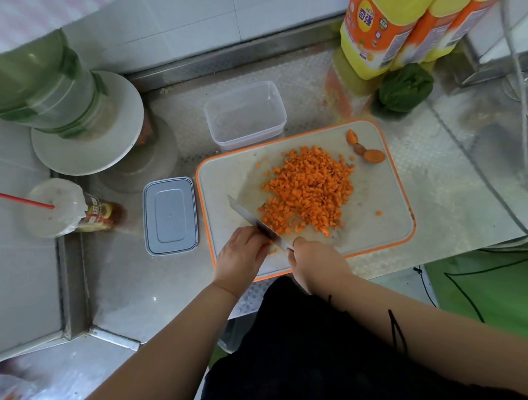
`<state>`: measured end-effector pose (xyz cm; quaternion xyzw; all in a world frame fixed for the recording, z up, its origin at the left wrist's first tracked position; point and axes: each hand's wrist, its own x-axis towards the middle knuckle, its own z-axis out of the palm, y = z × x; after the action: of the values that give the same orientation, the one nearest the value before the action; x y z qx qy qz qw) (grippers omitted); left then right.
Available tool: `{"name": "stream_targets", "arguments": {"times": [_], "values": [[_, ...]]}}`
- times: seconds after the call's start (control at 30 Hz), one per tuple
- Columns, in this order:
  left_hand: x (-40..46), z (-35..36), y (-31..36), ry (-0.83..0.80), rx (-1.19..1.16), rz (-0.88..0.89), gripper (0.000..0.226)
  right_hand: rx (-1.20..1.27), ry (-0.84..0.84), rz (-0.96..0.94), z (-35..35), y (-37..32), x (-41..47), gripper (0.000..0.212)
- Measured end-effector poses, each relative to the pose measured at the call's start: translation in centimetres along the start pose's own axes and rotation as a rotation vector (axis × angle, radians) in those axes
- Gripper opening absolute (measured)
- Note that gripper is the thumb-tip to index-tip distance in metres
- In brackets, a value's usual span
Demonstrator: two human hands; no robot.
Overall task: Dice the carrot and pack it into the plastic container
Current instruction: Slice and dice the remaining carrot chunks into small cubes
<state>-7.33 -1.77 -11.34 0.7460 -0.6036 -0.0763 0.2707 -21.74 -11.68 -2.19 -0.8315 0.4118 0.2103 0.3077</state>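
From the head camera I look down on a patterned steel counter [148, 285] set against a white tiled wall [180, 15]; on it lies a pale cutting board [227, 179] with an orange rim, its long side running left to right; a heap of diced carrot [309, 193] sits at the board's middle, and three carrot ends [366, 150] lie near its far right corner; the clear plastic container [245, 116] stands open just beyond the board's far left corner, with nothing inside it that I can see; its grey lid [170, 215] lies flat just left of the board; farther left are a lidded drink cup [54, 208] with a red straw and a green-banded jar [45, 90] on a white plate; yellow bottles [384, 31] and a leafy green [404, 86] stand at the back right.

My right hand [314, 260] is curled round the handle of the knife [255, 222], which is hidden inside the fist; the blade's long axis runs diagonally, tip pointing up and left, its edge meeting the near left fringe of the dice; my left hand [243, 253] rests on the blade near the handle, fingers bent over it; I cannot quite tell whether they press the blade or pinch something beneath it.
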Motion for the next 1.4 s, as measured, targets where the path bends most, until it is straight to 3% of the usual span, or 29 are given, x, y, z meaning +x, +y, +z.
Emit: {"name": "stream_targets", "arguments": {"times": [0.13, 0.37, 0.6, 0.83, 0.97, 1.17, 1.4], "values": [[0.0, 0.2, -0.2, 0.003, -0.029, -0.026, 0.023, -0.019, -0.045, 0.037, 1.4, -0.4, 0.8, 0.014], [0.0, -0.1, -0.1, 0.009, -0.035, 0.021, 0.016, 0.115, 0.0, 0.017, 0.0, -0.3, 2.0, 0.036], [-0.5, -1.0, 0.4, 0.07, 0.001, 0.067, 0.005, 0.079, 0.004, -0.007, -0.5, 0.1, 0.8, 0.032], [-0.8, -0.3, -0.2, 0.0, -0.02, -0.009, 0.016, 0.0, -0.042, 0.012, 0.5, -0.8, 0.4, 0.016], [-0.8, -0.4, -0.2, 0.02, -0.045, -0.005, 0.02, -0.053, -0.017, -0.011, 1.7, -1.4, 1.3, 0.019], [-0.8, -0.7, 0.1, 0.026, -0.046, 0.019, 0.017, 0.137, 0.012, -0.017, 0.2, -0.4, 1.8, 0.037], [-1.6, -0.9, -0.2, 0.044, 0.001, 0.04, 0.016, 0.037, -0.033, -0.041, -0.8, -0.9, 0.0, 0.03]]}}
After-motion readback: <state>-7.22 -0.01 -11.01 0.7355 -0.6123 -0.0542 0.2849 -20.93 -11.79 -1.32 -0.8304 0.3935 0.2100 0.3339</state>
